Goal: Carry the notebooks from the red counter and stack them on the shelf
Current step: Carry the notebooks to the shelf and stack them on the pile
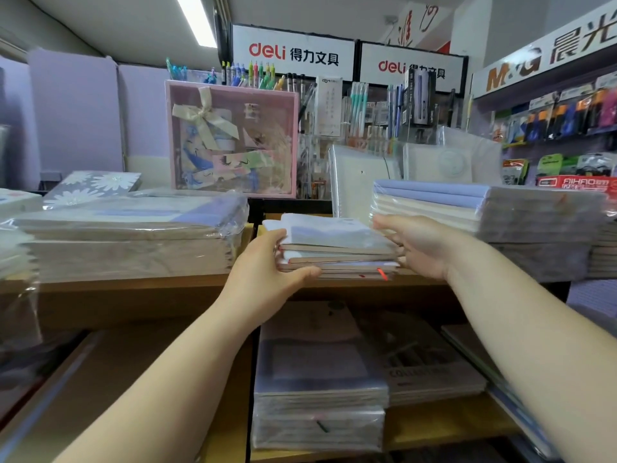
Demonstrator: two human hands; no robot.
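Person's two bare forearms reach in: left hand [267,265] clamps the notebooks [337,247] on the shelf [133,289], right hand [417,245] flat and open against the stack's other side.

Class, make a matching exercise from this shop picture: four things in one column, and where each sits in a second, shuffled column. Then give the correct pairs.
Things
1. small notebook stack
2. pink gift box
3. daisy-print notebook
4. left hand

Places
A. standing upright at the back
B. far left, behind the wrapped piles
C. on the wooden shelf, between both hands
D. gripping the stack's left end

Pairs: 1-C, 2-A, 3-B, 4-D
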